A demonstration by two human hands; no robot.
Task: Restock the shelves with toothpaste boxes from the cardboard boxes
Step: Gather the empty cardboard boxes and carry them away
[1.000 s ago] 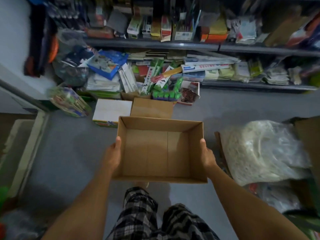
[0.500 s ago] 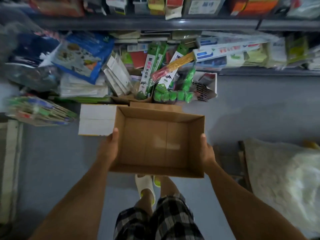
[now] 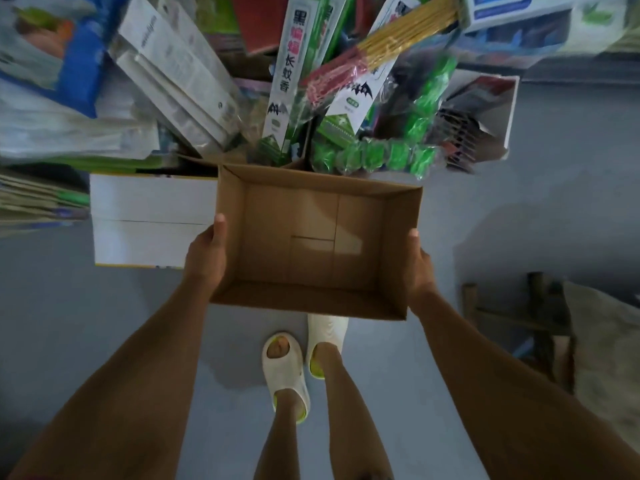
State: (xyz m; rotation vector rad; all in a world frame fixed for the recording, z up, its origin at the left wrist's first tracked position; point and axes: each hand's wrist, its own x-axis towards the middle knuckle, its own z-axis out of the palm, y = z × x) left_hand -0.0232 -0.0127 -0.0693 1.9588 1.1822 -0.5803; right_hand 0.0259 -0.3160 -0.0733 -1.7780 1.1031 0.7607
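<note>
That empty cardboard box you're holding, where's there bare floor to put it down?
Bare grey floor lies right of the cardboard box, between the merchandise pile and wooden stool. More lies left, below the white carton. Ahead it is crowded.

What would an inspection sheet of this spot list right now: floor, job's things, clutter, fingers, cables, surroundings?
Surface: grey floor, bare around the feet.
Job's things: open cardboard box, nothing inside; no toothpaste boxes clearly identifiable.
Clutter: white carton on the floor to the box's left; green packets and bat-printed packs beyond.
Fingers: left hand and right hand grip opposite box walls.
Cables: nothing seen.
Surroundings: pale slippers; dark wooden frame at right.
</note>
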